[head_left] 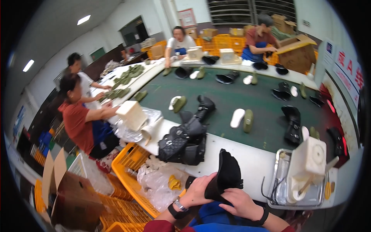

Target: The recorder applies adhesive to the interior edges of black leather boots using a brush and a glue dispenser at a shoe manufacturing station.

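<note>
Head view: left of the left hand (199, 189) sits an orange crate (125, 157), with a heap of quilted boots (183, 145) beyond it. That hand and the right hand (242, 204) grip a black boot (225, 170) between them; farther right, a cream container (309, 158) stands in a metal tray (276, 181).

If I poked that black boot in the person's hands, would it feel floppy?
The black boot would probably bend: its opening looks thin-walled and out of round. It may be fairly light, since it looks hollow. It likely wouldn't slip much, as its surface looks matte.
</note>
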Demonstrator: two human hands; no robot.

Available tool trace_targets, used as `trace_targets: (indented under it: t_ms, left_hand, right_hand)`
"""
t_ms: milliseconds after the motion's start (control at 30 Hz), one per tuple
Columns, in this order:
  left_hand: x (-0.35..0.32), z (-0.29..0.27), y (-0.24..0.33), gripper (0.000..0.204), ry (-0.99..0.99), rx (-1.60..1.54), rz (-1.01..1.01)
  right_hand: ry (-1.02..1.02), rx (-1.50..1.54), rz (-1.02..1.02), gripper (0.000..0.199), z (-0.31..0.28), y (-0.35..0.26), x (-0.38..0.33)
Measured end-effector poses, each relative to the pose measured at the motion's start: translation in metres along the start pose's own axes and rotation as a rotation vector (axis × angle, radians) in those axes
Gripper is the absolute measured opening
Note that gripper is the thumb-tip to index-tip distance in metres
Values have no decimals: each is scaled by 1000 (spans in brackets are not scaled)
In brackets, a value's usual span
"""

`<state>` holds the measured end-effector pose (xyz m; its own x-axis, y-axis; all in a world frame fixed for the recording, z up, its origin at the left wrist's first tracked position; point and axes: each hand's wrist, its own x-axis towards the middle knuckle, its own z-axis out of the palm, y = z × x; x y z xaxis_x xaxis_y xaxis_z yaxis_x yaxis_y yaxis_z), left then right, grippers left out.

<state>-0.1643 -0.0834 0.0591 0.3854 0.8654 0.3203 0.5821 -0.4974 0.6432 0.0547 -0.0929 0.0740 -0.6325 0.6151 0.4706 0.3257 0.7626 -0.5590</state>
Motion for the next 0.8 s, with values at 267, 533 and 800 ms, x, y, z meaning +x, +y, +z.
trace_targets:
  t_ms: [267,533,800]
  left_hand:
    - [21,21,12,88,-279,-288,46]
    - [41,35,5,96,-786,-816,21]
    - [81,65,12,74,-859,-656,263]
  right_hand:
    - [61,-113,67,21,-42,-6,-44]
    - [331,9,511,42,-91,-2,-88]
    - [623,92,715,55,-142,-25,-144]
